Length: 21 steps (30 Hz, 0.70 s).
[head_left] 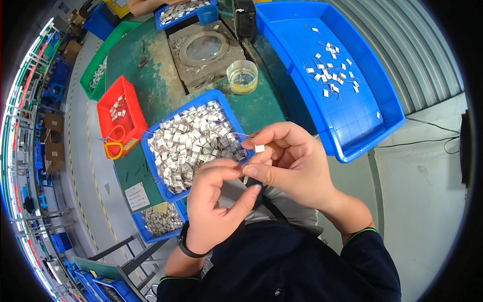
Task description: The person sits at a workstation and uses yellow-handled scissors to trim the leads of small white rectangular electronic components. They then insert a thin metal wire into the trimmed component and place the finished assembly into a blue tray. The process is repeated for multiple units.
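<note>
My right hand is closed in a pinch on a small white block-shaped component with thin wire leads, held over the near right edge of a blue tray. That tray is heaped with many similar white wired components. Close beside it, my left hand has thumb and forefinger apart, and I see nothing between them. Its fingertips come near the right hand's thumb and are slightly blurred. Part of a second small piece may show below the right fingers, too hidden to make out.
A large blue tray at right holds scattered components. At left stands a red bin with orange-handled scissors. A clear round container and a grey plate with a round disc lie farther back. Another person's arm shows beyond.
</note>
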{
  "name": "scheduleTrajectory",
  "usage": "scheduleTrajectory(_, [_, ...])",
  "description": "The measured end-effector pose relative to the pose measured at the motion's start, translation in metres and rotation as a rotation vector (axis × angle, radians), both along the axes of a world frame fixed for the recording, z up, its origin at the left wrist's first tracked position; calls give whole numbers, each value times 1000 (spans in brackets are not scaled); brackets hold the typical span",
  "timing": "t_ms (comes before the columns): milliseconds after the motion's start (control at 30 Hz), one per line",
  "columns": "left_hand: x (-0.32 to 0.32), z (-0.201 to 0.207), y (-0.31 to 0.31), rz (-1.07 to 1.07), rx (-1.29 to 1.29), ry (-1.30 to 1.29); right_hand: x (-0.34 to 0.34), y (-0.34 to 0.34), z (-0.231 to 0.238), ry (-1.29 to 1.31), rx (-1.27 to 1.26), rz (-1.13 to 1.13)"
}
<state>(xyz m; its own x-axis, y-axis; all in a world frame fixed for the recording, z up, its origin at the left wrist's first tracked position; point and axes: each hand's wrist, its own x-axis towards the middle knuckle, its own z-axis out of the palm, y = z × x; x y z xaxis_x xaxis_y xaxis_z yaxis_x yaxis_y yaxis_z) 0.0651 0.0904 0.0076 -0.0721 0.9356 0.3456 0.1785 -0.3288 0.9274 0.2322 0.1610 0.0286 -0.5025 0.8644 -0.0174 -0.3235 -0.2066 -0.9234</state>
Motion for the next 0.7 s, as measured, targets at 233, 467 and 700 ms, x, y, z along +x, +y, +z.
scheduleTrajectory(233, [1,5,-3,21,-264,-435,0,-5,-7,12,60,-62])
scheduleTrajectory(467, [-1,4,-1,-48,-349,-675,2,-10,-14,37,110,-82])
scheduleTrajectory(700, [-1,3,-2,-45,-365,-702,2,-9,-17,67,132,-95])
